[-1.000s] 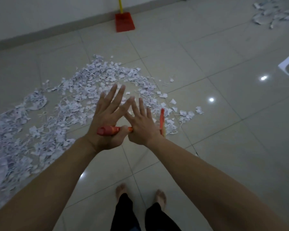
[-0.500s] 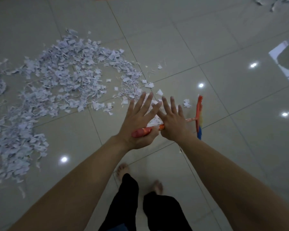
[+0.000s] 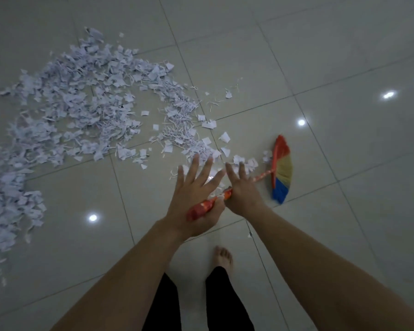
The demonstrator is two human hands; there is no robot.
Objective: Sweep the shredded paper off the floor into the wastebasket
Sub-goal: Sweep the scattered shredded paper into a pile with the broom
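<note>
From the head camera, looking down, the person held a small broom [image 3: 256,180] between both palms above a glossy tiled floor [image 3: 344,56]. The left hand [image 3: 196,201] lay against the red end of the handle with its fingers [image 3: 193,168] straight and spread, pointing away from the body; only the thumb side near the palm seemed to press the handle, so the fingers were released rather than clenched. The right hand [image 3: 243,194] pressed the handle from the other side, its fingers [image 3: 242,168] likewise straight and fanned upward, not wrapped round the stick. Beyond the right hand the handle ran on to the broom's fan-shaped head [image 3: 282,170], with red, yellow and blue bristles, which rested on the floor to the right of the hands. The shredded paper [image 3: 81,111] lay in a broad, curving drift on the floor to the left of the broom and farther out, its nearest scraps just beside the broom head and under the fingertips, its far end trailing toward the left edge of the frame. Both forearms reached in from the bottom, and below them one bare foot [image 3: 222,256] and two black trouser legs [image 3: 227,302] stood on the tiles. Bright reflections of ceiling lights [image 3: 301,122] dotted the floor to either side of the broom. The wastebasket was not visible in this view.
</note>
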